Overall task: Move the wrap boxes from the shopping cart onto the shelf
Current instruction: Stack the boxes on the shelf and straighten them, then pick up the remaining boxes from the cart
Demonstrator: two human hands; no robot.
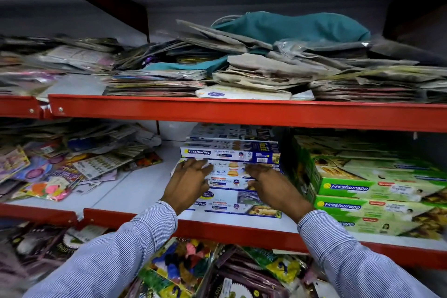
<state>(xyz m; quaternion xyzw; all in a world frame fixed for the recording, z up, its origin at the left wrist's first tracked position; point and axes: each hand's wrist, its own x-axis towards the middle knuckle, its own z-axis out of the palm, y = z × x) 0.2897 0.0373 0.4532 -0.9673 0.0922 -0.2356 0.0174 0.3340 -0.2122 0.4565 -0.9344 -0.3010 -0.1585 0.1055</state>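
Note:
Several blue and white Freshwrapp wrap boxes (229,152) lie stacked on the white middle shelf (135,189), between red rails. My left hand (189,182) rests flat on the left end of the front boxes (227,203), fingers spread. My right hand (268,185) lies on their right end, fingers spread and pointing left. Both hands press on the box tops; neither is wrapped around a box. The shopping cart is out of view.
Green Freshwrapp boxes (367,191) are stacked tight to the right of the blue ones. Loose party packets (55,172) cover the shelf's left side. The red upper rail (242,113) hangs just above the stack, with paper bags and a teal bag (290,26) on top.

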